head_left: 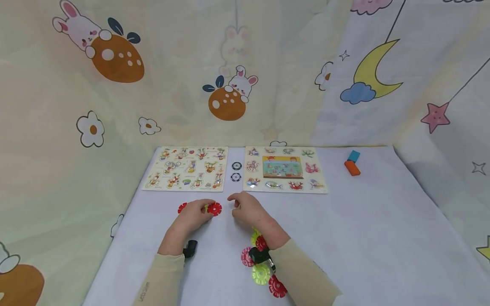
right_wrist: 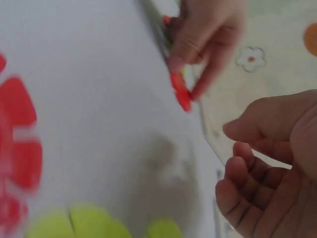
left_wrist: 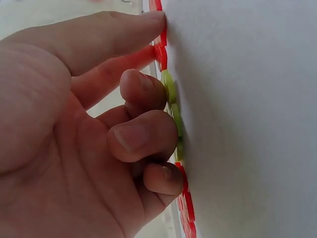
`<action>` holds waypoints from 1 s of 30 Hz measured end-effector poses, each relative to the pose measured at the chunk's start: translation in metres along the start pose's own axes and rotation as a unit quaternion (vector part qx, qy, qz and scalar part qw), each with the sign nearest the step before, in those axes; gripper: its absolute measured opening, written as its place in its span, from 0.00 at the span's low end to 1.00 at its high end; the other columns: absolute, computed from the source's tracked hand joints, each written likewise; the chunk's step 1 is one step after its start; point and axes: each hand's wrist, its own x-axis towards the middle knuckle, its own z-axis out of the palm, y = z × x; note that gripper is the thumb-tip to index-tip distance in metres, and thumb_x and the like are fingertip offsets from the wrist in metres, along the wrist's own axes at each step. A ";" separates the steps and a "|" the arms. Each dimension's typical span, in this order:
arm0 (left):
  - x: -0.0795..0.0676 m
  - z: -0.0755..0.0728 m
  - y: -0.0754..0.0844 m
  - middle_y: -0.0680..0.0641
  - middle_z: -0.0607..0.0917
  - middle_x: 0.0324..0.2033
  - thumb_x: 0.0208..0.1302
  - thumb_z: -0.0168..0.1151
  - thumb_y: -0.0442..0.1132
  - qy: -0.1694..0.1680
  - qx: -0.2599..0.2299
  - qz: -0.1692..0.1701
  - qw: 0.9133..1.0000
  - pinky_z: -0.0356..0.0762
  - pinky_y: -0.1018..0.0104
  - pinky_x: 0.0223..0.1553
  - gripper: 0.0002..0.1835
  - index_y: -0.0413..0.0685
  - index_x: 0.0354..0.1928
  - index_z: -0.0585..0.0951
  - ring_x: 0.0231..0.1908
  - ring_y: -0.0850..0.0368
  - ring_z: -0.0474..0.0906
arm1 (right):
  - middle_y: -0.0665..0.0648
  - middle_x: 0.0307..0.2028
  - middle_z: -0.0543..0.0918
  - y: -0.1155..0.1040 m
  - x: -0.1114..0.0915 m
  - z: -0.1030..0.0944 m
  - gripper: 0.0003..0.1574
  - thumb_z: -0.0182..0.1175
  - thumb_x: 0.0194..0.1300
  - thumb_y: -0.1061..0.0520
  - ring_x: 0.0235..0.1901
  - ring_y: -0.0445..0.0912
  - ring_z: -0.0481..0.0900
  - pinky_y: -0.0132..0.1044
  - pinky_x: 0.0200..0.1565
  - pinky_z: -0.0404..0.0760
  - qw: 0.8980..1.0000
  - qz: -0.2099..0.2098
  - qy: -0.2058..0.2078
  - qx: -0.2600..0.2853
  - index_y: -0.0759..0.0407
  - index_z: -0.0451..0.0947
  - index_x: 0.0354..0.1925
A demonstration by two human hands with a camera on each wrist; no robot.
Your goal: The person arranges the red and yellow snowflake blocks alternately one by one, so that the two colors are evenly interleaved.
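Note:
Red and green notched flower discs lie in a row under my left hand (head_left: 194, 217) in the head view. Its thumb and index finger pinch a red flower disc (head_left: 215, 208) at the row's right end. In the left wrist view the other fingers curl against the green discs (left_wrist: 169, 88). My right hand (head_left: 250, 211) hovers to the right of that row, fingers loosely bent, with nothing in its grasp. Below the right wrist lies a second group of linked discs, with a green disc (head_left: 261, 274) and a red disc (head_left: 277, 287); the right forearm partly covers it.
Behind the hands lie two puzzle boards, a figure board (head_left: 185, 170) and a sea-animal board (head_left: 249, 178). Between them sit two round black-and-white chips (head_left: 236, 166). An orange block (head_left: 352, 168) and a blue block (head_left: 354, 156) rest at the back right of the white table (head_left: 375, 238).

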 end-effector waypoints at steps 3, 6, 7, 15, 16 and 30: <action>0.000 -0.002 0.000 0.48 0.77 0.38 0.58 0.66 0.44 -0.005 -0.011 0.007 1.000 0.71 0.57 0.36 0.24 0.63 0.58 0.77 0.38 0.52 0.69 | 0.51 0.37 0.72 0.011 -0.016 -0.018 0.22 0.62 0.60 0.58 0.37 0.47 0.70 0.37 0.34 0.73 1.000 0.013 0.008 0.000 0.52 0.77 0.54; 0.001 -0.004 -0.002 0.47 0.75 0.34 0.59 0.66 0.44 -0.011 -0.015 0.007 1.000 0.68 0.58 0.32 0.24 0.64 0.59 0.76 0.37 0.52 0.69 | 0.53 0.37 0.73 0.024 -0.029 -0.029 0.20 0.65 0.59 0.56 0.36 0.48 0.71 0.39 0.36 0.74 0.999 0.037 0.010 -0.023 0.54 0.78 0.50; 0.001 -0.005 -0.002 0.48 0.75 0.34 0.58 0.66 0.44 -0.010 -0.014 0.005 1.000 0.69 0.59 0.33 0.24 0.64 0.59 0.76 0.37 0.52 0.69 | 0.53 0.37 0.74 0.027 -0.034 -0.030 0.20 0.67 0.57 0.54 0.36 0.48 0.71 0.39 0.37 0.74 0.998 0.048 0.010 -0.035 0.55 0.78 0.49; 0.002 -0.002 -0.005 0.49 0.76 0.42 0.58 0.66 0.45 -0.015 -0.017 0.007 1.000 0.70 0.55 0.39 0.24 0.65 0.58 0.76 0.43 0.51 0.68 | 0.53 0.32 0.73 0.046 -0.053 -0.022 0.28 0.75 0.46 0.48 0.29 0.46 0.72 0.36 0.33 0.76 0.992 0.095 0.029 -0.083 0.60 0.74 0.40; 0.002 -0.002 -0.005 0.49 0.76 0.39 0.58 0.66 0.45 -0.016 -0.018 0.006 1.000 0.70 0.56 0.38 0.24 0.66 0.58 0.76 0.42 0.51 0.68 | 0.53 0.32 0.73 0.047 -0.053 -0.021 0.27 0.75 0.46 0.49 0.29 0.46 0.72 0.36 0.32 0.76 0.992 0.095 0.034 -0.079 0.60 0.74 0.40; 0.002 -0.001 -0.006 0.47 0.72 0.29 0.57 0.66 0.45 -0.013 -0.025 -0.003 1.000 0.66 0.60 0.29 0.23 0.66 0.57 0.76 0.33 0.53 0.68 | 0.58 0.33 0.74 0.040 -0.047 -0.014 0.17 0.61 0.64 0.59 0.24 0.50 0.80 0.40 0.29 0.78 0.983 0.076 0.071 0.153 0.52 0.74 0.51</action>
